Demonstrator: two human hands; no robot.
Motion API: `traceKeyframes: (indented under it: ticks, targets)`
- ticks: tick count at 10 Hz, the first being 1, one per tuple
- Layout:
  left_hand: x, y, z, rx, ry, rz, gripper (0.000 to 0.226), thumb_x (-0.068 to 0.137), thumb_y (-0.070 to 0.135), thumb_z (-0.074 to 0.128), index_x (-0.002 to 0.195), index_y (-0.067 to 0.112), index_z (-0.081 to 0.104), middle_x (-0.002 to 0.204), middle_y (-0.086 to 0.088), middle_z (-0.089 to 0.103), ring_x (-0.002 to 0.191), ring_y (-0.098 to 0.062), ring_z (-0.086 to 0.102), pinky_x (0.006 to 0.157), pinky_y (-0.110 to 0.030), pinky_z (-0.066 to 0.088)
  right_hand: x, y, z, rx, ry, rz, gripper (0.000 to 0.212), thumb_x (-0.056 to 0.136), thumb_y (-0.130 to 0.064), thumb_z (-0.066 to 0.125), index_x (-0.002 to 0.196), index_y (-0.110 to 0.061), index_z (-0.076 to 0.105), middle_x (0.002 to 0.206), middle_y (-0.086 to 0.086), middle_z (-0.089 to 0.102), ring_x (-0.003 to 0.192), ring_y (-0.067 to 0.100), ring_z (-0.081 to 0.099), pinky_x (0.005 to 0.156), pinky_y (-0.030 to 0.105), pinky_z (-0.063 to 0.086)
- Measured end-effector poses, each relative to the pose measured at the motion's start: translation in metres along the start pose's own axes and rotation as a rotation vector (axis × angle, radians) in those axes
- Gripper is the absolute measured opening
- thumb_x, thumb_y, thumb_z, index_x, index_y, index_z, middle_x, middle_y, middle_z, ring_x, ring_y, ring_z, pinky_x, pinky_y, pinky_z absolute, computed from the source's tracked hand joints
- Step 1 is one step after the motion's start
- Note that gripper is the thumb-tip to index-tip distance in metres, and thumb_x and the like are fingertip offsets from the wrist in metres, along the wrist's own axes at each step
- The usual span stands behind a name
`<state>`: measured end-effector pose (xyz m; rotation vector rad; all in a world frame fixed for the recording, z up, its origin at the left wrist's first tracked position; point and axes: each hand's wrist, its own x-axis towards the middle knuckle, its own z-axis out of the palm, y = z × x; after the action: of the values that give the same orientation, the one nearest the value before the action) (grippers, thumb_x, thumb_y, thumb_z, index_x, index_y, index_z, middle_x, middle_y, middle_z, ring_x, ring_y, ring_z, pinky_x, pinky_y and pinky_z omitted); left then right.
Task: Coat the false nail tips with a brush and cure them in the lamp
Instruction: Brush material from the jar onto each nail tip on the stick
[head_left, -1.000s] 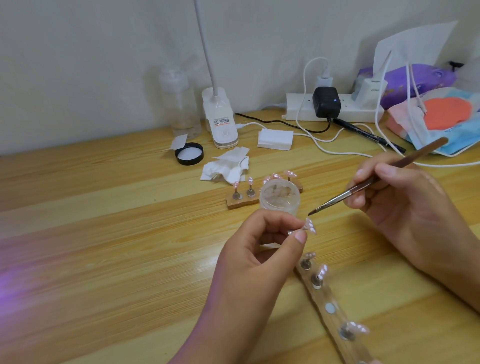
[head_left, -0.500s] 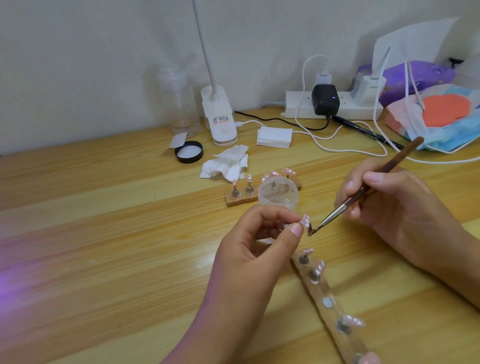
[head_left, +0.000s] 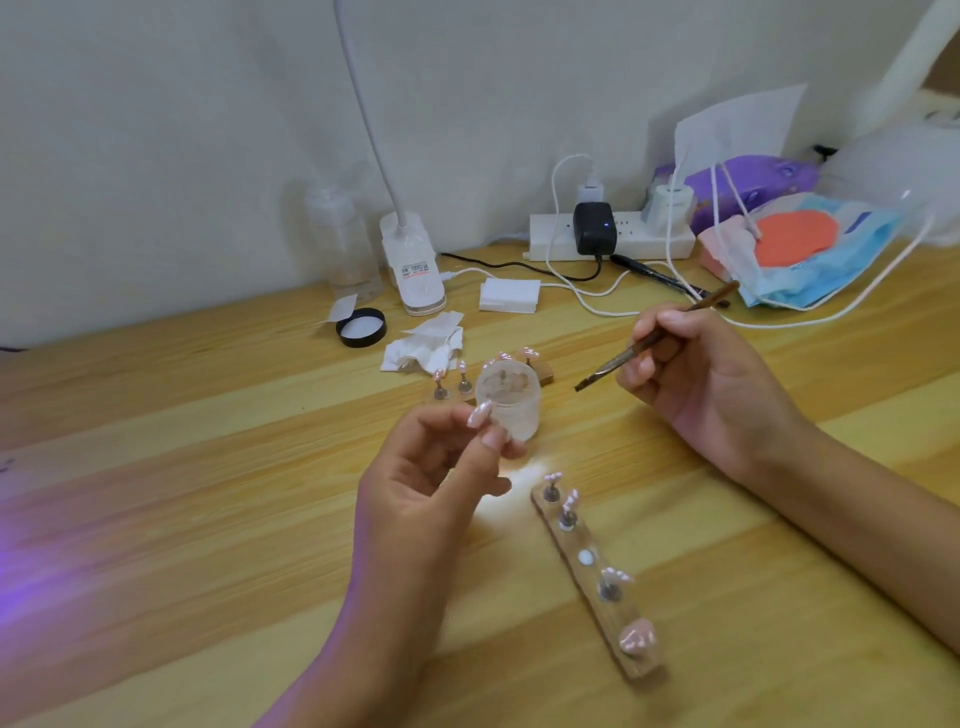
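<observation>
Head view, looking down at a wooden desk (head_left: 208, 467) set against a pale wall.

The left hand (head_left: 431, 483) is raised over the middle of the desk. Its thumb and fingertips pinch one pink false nail tip (head_left: 479, 414), apparently by the small stand under it, turned up toward the camera, likely so the surface can be reached and checked. The right hand (head_left: 701, 384) grips one thin brush (head_left: 649, 345) like a pen. The bristles point down and left, clear of the held tip and near the open mouth of one frosted jar (head_left: 511, 400), which probably holds the coating.

There are two wooden holder strips. The near strip (head_left: 597, 577) lies just right of the left hand and carries four pink tips on small stands. It has one bare round spot in the middle, probably the seat of the tip now in hand. The far strip (head_left: 543, 371) stands behind the jar, which hides part of it; four tips show.

No curing lamp is in sight; a purple glow (head_left: 15, 561) on the desk's left edge suggests it sits out of frame there.

Along the wall are one clip lamp base (head_left: 413, 270), one clear bottle (head_left: 345, 244), one black lid (head_left: 361, 327), one crumpled tissue (head_left: 423, 345), one stack of white pads (head_left: 509, 295) and one power strip (head_left: 613, 241).
</observation>
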<state>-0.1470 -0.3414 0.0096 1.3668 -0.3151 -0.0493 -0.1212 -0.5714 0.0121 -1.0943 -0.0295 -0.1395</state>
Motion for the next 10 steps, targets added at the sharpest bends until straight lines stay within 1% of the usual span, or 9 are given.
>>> traceKeyframes:
  ticks: [1,2,3,4,6,7,8,9,10]
  targets:
    - [-0.002,0.005,-0.002,0.074,-0.087,-0.044,0.014,0.068,0.040,0.071,0.075,0.028,0.067,0.062,0.005,0.059,0.054,-0.003,0.047,0.052,-0.011,0.039,0.000,-0.001,0.000,0.026,0.004,0.001,0.028,0.085,-0.020,0.050,0.067,-0.019,0.071,0.066,-0.004,0.059,0.057,0.008,0.056,0.060,0.020,0.050]
    - [-0.008,0.003,0.000,0.259,-0.175,-0.019,0.022,0.070,0.044,0.072,0.071,0.024,0.064,0.054,0.004,0.043,0.051,-0.007,0.034,0.048,-0.013,0.030,-0.001,0.000,0.000,0.022,-0.009,0.001,0.028,0.085,-0.021,0.050,0.068,-0.019,0.072,0.066,-0.004,0.060,0.058,0.008,0.057,0.061,0.020,0.050]
    - [-0.015,-0.001,0.002,0.458,-0.268,0.087,0.019,0.079,0.038,0.073,0.073,0.023,0.063,0.049,0.011,0.033,0.047,-0.003,0.028,0.050,-0.010,0.027,0.000,0.000,0.000,0.017,-0.019,-0.002,0.028,0.086,-0.020,0.050,0.068,-0.019,0.072,0.065,-0.003,0.060,0.058,0.008,0.057,0.061,0.020,0.051]
    - [-0.017,-0.005,0.002,0.608,-0.361,0.149,0.021,0.081,0.046,0.067,0.078,0.026,0.064,0.048,0.011,0.031,0.046,-0.006,0.029,0.052,-0.012,0.028,-0.001,0.000,0.000,0.008,-0.028,0.002,0.028,0.086,-0.021,0.050,0.069,-0.019,0.072,0.066,-0.004,0.060,0.059,0.008,0.057,0.061,0.020,0.050]
    - [-0.013,-0.009,-0.001,0.836,-0.417,0.209,0.025,0.078,0.061,0.057,0.090,0.040,0.062,0.056,0.011,0.039,0.054,-0.005,0.042,0.053,-0.020,0.032,-0.002,0.001,0.000,-0.026,-0.062,0.018,0.028,0.087,-0.021,0.051,0.071,-0.019,0.072,0.069,-0.003,0.060,0.061,0.008,0.058,0.062,0.020,0.050]
    - [-0.013,-0.010,-0.001,0.887,-0.402,0.207,0.020,0.080,0.061,0.060,0.086,0.042,0.059,0.057,0.015,0.042,0.056,-0.004,0.043,0.052,-0.024,0.036,-0.002,0.001,0.000,-0.029,-0.073,0.019,0.027,0.088,-0.021,0.050,0.072,-0.019,0.072,0.070,-0.003,0.060,0.062,0.008,0.058,0.063,0.020,0.051]
    - [-0.013,-0.008,-0.004,0.969,-0.424,0.284,0.020,0.080,0.060,0.057,0.085,0.041,0.056,0.058,0.015,0.042,0.058,-0.002,0.045,0.050,-0.020,0.036,-0.001,0.001,-0.001,-0.023,-0.071,0.021,0.027,0.088,-0.021,0.051,0.072,-0.019,0.072,0.070,-0.004,0.060,0.062,0.008,0.058,0.063,0.020,0.051]
    - [-0.010,-0.002,-0.007,1.025,-0.501,0.465,0.014,0.084,0.048,0.061,0.080,0.034,0.064,0.055,0.021,0.035,0.056,0.002,0.040,0.046,-0.017,0.037,0.000,0.001,-0.002,-0.026,-0.075,0.023,0.028,0.088,-0.021,0.050,0.072,-0.019,0.072,0.069,-0.004,0.060,0.062,0.007,0.058,0.063,0.020,0.050]
    - [-0.007,-0.002,-0.011,1.060,-0.560,0.682,0.016,0.090,0.038,0.064,0.083,0.029,0.074,0.060,0.017,0.056,0.057,-0.003,0.044,0.047,-0.017,0.037,0.000,0.002,-0.002,-0.024,-0.077,0.027,0.028,0.089,-0.021,0.050,0.072,-0.019,0.073,0.069,-0.004,0.060,0.062,0.008,0.058,0.063,0.020,0.050]
